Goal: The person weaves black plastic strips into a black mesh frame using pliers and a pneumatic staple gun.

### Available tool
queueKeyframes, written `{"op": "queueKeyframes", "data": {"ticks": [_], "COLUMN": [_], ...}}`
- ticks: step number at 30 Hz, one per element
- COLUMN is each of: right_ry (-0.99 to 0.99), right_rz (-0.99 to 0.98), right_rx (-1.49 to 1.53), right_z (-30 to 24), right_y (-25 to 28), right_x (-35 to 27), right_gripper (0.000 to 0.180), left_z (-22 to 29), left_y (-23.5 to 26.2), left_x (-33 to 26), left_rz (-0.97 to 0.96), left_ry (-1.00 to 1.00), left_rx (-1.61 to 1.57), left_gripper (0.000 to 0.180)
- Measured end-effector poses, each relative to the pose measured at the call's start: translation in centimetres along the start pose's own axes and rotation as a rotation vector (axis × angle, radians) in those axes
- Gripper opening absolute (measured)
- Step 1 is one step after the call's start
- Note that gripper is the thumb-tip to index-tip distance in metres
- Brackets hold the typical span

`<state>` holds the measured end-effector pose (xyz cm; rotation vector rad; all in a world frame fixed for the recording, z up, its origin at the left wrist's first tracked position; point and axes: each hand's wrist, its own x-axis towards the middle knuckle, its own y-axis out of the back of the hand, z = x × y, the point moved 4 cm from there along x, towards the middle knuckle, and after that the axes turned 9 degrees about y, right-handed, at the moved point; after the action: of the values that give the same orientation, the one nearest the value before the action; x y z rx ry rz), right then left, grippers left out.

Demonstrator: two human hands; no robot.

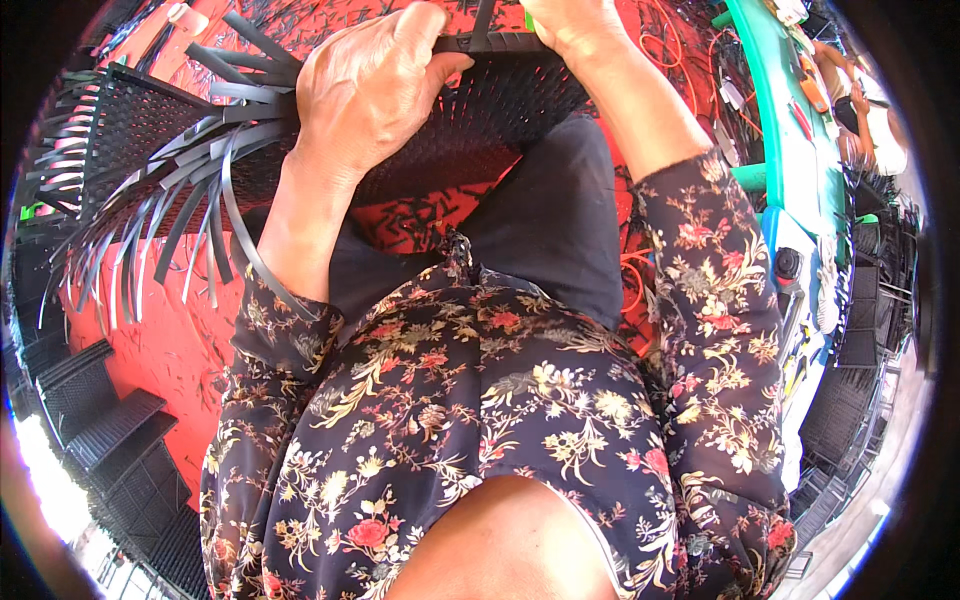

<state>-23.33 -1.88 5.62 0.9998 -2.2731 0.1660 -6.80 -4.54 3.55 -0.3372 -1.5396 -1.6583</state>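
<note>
Her left hand point(372, 85) clamps the top rim of a black woven basket point(470, 120) on her lap; the right hand point(570, 25) pinches that rim too, loose strips point(190, 190) trailing leftward.

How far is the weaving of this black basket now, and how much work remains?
The woven black panel on the lap looks tightly finished. The left hand and right hand both grip its upper edge. Many loose black strips hang unwoven on the left side, so that part remains. Finished-looking black baskets are stacked at lower left.

dark floral blouse point(480, 400), three-quarter sleeves point(720, 270), black trousers point(550, 220).
</note>
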Motion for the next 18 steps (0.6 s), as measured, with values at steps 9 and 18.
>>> {"op": "queueKeyframes", "data": {"ticks": [9,18], "right_ry": [0.256,0.316], "right_rz": [-0.158,-0.617], "right_rx": [-0.307,-0.572], "right_z": [0.3,5.9], "right_y": [-1.8,-5.0], "right_x": [1.8,3.3], "right_gripper": [0.032,0.031], "left_z": [0.4,0.8], "left_y": [0.4,0.7], "left_x": [0.5,0.6], "left_rz": [-0.020,-0.015], "left_ry": [-0.079,-0.102], "left_rx": [0.006,-0.029], "left_gripper": [0.021,0.026]}}
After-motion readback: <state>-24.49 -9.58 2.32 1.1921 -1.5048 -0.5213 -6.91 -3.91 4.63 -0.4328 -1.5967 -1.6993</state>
